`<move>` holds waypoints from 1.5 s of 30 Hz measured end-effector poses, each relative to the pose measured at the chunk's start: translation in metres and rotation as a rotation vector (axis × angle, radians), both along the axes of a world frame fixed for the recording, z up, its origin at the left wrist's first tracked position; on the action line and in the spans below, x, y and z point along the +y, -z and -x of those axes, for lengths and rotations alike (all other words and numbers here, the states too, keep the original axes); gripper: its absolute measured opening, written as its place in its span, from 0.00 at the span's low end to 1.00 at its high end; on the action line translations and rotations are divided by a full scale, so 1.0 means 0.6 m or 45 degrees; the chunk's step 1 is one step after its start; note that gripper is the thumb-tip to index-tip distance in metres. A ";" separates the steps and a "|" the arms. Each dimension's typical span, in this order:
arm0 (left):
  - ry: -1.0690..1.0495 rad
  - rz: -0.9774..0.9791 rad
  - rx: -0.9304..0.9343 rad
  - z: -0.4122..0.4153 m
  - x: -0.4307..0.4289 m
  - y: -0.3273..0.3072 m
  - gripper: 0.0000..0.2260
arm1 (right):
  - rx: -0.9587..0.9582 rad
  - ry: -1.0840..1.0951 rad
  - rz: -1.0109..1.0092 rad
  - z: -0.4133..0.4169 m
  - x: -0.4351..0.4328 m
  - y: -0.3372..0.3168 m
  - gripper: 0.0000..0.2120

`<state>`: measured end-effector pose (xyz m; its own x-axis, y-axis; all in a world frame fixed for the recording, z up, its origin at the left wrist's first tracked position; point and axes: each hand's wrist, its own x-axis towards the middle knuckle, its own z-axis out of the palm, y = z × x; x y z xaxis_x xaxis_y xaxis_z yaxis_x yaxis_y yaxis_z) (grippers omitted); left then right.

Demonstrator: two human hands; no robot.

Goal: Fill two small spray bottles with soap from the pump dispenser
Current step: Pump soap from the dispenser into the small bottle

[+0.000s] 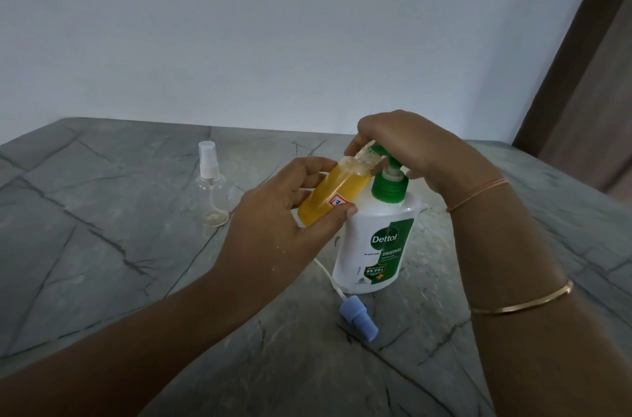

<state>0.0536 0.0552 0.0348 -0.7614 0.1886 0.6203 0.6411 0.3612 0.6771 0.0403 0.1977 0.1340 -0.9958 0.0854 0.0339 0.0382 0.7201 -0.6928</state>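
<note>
Left hand [273, 211]: grips the small spray bottle [331, 197], fingers on its far side, thumb on its near side by the red and white label. Bottle tilted, open neck up and to the right, sprayer off. Orange-yellow soap fills it nearly to the shoulder.

Right hand [410, 143]: curled down over the green pump head [381, 151] of the Dettol pump dispenser [372, 245], fingers wrapped over the top. The spout sits at the mouth of the tilted bottle; whether it touches the rim is unclear, since the fingers cover that spot. Thin thread [478, 192] at the right wrist, gold bangle [523, 303] further up the forearm.

Dispenser: upright on the grey veined surface [136, 280], right of centre, white body, green collar.

Blue sprayer cap [360, 319]: lying on its side on the surface, just near of the dispenser, its white dip tube [326, 271] curving away behind the left hand.

Second spray bottle [212, 191]: clear, upright, white sprayer fitted, well apart on the far left; looks almost empty.

Pale wall [273, 23] behind.
</note>
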 end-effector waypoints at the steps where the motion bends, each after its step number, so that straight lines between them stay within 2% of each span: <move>1: 0.003 -0.003 0.002 -0.001 0.000 -0.002 0.20 | 0.015 0.001 0.021 0.000 0.001 0.001 0.18; 7: 0.015 0.013 0.005 0.001 -0.001 -0.002 0.19 | 0.035 0.038 0.107 0.000 0.001 0.002 0.16; 18: 0.047 0.009 0.006 0.006 0.001 0.005 0.15 | -0.066 -0.020 0.030 -0.001 0.001 0.005 0.19; 21: 0.044 0.013 0.007 0.008 0.001 0.006 0.17 | -0.095 -0.007 0.048 0.001 0.003 0.007 0.19; 27: 0.045 0.027 -0.020 0.003 0.004 0.000 0.15 | 0.017 0.000 0.045 0.002 0.006 0.004 0.17; 32: 0.048 0.016 -0.016 0.001 0.004 -0.002 0.16 | 0.014 0.024 0.081 0.001 0.006 0.001 0.17; 39: 0.029 0.003 0.025 0.004 0.001 -0.002 0.17 | -0.112 0.023 0.156 0.003 0.008 0.002 0.17; 45: 0.021 0.018 0.032 0.003 0.002 -0.001 0.16 | -0.121 0.026 0.095 0.002 0.005 0.007 0.18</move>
